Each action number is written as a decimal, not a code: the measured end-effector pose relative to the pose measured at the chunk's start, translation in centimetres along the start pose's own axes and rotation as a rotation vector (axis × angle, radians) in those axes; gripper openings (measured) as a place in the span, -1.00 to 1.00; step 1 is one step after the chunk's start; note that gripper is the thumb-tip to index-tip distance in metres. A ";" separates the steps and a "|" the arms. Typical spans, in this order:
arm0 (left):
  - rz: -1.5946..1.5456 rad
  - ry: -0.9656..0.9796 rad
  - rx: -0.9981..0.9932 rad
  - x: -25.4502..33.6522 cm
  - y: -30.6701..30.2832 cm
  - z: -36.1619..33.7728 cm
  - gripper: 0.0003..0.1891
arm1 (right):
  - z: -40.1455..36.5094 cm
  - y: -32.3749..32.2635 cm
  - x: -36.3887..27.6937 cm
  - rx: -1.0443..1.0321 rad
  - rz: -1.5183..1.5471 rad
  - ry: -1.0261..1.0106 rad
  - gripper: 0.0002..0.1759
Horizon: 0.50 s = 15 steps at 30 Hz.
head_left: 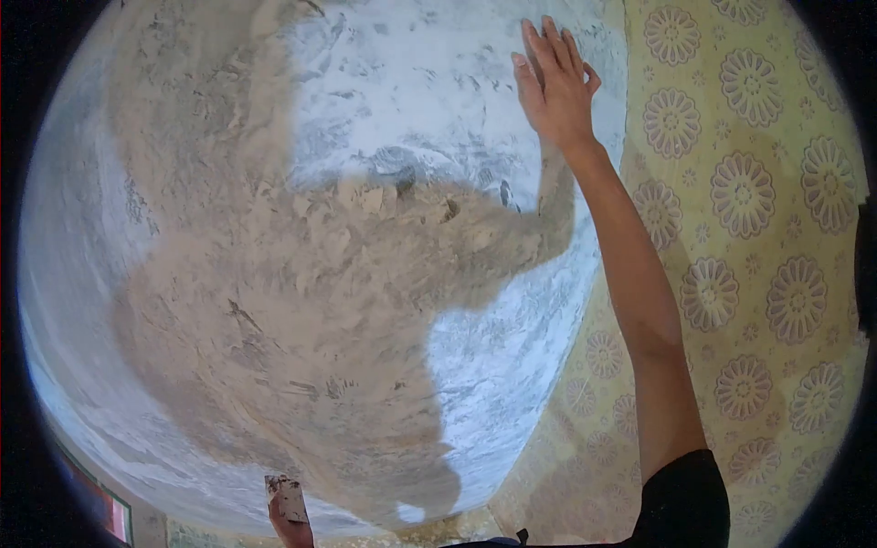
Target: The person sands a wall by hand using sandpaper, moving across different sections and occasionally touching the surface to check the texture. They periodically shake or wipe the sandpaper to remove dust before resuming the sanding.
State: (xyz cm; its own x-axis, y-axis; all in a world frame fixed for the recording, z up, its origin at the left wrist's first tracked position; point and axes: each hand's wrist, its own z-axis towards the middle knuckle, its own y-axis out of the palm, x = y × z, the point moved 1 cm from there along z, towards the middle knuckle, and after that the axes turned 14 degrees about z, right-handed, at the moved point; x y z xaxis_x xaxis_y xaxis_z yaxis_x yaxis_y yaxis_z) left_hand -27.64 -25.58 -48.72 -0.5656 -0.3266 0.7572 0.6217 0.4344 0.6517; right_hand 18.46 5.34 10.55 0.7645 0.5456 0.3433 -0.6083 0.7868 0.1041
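My right hand (559, 91) is stretched far up with its fingers open, and it appears to lie flat on the rough plastered surface (411, 82), close to its right border. Nothing shows in that hand. Low in the view, my left hand (292, 530) is partly cut off by the bottom edge. Its fingers are closed around a small scraper (286, 498) with a flat, rectangular face smeared with brown. The scraper is upright in front of the plaster; whether it touches cannot be seen. Patches of grey-white plaster show uneven ridges and dark marks.
Yellow wallpaper (671, 119) with round flower patterns borders the plaster on the right. A large shadow of my head and arm falls across the plaster. At the lower left is a small bright framed opening (119, 519). A dark object (865, 265) sits at the far right edge.
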 end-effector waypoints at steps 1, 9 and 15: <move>-0.014 0.028 -0.068 0.0 0.0 -0.1 -0.51 | 0.4 0.1 0.4 0.000 -0.008 0.021 -0.41; -0.024 0.077 -0.113 -3.1 -0.1 -0.2 -0.58 | -1.0 0.1 -2.6 -0.016 0.051 0.007 -0.38; 0.150 0.124 0.095 -4.2 3.0 -3.8 -0.50 | -18.7 -3.1 -17.3 -0.413 0.504 0.105 -0.31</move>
State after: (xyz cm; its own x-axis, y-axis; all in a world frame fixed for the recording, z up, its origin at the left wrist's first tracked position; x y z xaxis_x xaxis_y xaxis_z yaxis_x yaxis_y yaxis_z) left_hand -21.30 -26.12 -49.82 -0.3959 -0.3506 0.8488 0.6367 0.5613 0.5288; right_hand 11.09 -1.11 -13.21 0.4369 0.8849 0.1613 -0.7814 0.4622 -0.4192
